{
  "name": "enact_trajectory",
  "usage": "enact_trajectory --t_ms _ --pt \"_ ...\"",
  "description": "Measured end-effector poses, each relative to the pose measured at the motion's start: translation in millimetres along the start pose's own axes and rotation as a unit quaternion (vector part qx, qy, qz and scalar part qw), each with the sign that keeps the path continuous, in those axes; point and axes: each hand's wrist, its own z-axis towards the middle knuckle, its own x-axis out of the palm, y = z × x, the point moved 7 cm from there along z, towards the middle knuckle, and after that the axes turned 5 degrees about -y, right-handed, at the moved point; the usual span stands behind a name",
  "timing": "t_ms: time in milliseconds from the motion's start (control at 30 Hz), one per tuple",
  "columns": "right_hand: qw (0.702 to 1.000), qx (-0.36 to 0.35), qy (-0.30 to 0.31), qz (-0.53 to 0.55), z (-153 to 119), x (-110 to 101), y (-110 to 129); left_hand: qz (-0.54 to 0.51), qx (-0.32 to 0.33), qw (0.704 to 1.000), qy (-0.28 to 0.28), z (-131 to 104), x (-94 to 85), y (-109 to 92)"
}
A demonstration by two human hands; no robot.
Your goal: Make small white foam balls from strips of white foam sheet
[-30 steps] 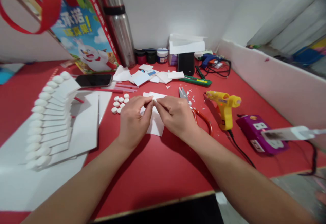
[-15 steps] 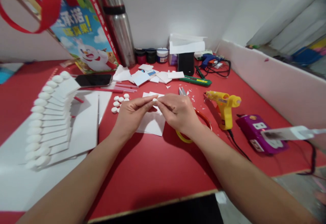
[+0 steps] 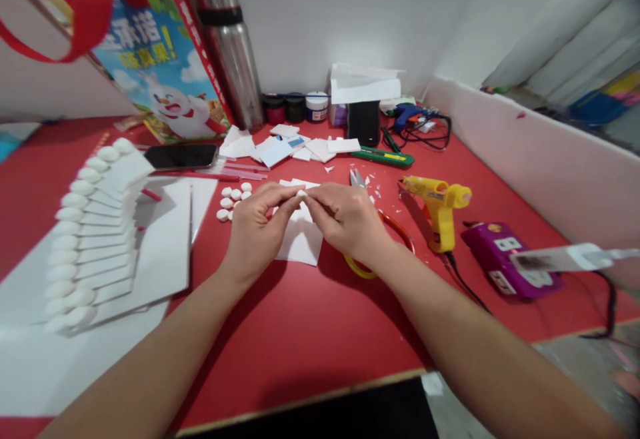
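Between my two hands a small white lump (image 3: 301, 194) is pinched at the fingertips; its material I cannot make out. My left hand (image 3: 261, 226) grips it from the left with thumb and forefinger. From the other side my right hand (image 3: 347, 218) pinches it too. Beneath them lies a white paper sheet (image 3: 300, 242) on the red table. Several small white discs (image 3: 226, 203) sit just left of my left hand, which partly hides them. Scissors (image 3: 407, 232) with orange and yellow handles lie under my right hand and wrist.
At left, a white stepped model (image 3: 107, 232) carries a row of white discs. A yellow glue gun (image 3: 440, 206) and a purple power box (image 3: 510, 259) stand right. Behind are a green cutter (image 3: 383, 156), card scraps (image 3: 275, 151), a phone (image 3: 181, 156) and a steel flask (image 3: 233, 52).
Both hands stay together on the white lump, with only slight finger movement. The whole view has shifted a little, so everything appears slightly further left.
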Motion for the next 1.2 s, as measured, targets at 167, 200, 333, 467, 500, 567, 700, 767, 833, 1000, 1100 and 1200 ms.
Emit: enact_trajectory --t_ms 167,200,333,467,500,567,700,767,833,1000,1100,1200 --pt "0.999 0.048 0.002 -0.003 0.4 2.3 1.8 0.095 0.053 0.994 -0.026 -2.5 -0.9 -7.9" --pt "0.996 0.087 0.009 0.03 1.2 3.0 -1.9 0.102 0.054 0.993 -0.03 -2.2 -1.6 -7.6" --pt "0.867 0.36 0.083 0.334 -7.0 20.9 -28.7 0.074 0.029 0.997 -0.018 1.5 -3.6 -2.0" --pt "0.704 0.463 0.137 0.521 -14.1 32.8 -28.7 0.053 0.012 0.999 0.007 3.9 -4.0 1.0" --pt "0.689 0.467 0.143 0.535 -14.7 33.4 -27.4 0.051 0.015 0.999 0.009 4.1 -4.0 0.3" --pt "0.68 0.466 0.145 0.548 -15.3 33.3 -25.7 0.045 0.019 0.999 0.009 4.0 -3.9 -1.4" --pt "0.723 0.422 0.141 0.528 -13.3 31.6 -25.8 0.003 -0.033 0.999 0.007 2.2 -2.9 5.9" --pt "0.763 0.385 0.142 0.5 -10.8 30.0 -26.1 -0.018 -0.074 0.997 0.005 0.5 -2.4 13.1" --pt "0.826 0.33 0.131 0.437 -6.2 25.2 -26.4 -0.028 -0.102 0.994 -0.002 -0.9 -2.7 18.4" --pt "0.97 0.184 0.02 0.16 3.7 3.0 -21.1 -0.054 -0.142 0.988 -0.024 -2.1 -2.4 21.8" --pt "0.984 0.157 -0.049 0.073 2.0 -4.9 -13.8 -0.058 -0.137 0.988 -0.035 -3.2 -0.1 16.1" --pt "0.983 0.143 -0.103 0.047 -1.1 -9.9 -4.9 -0.014 -0.079 0.995 -0.056 -3.7 -1.1 3.3"
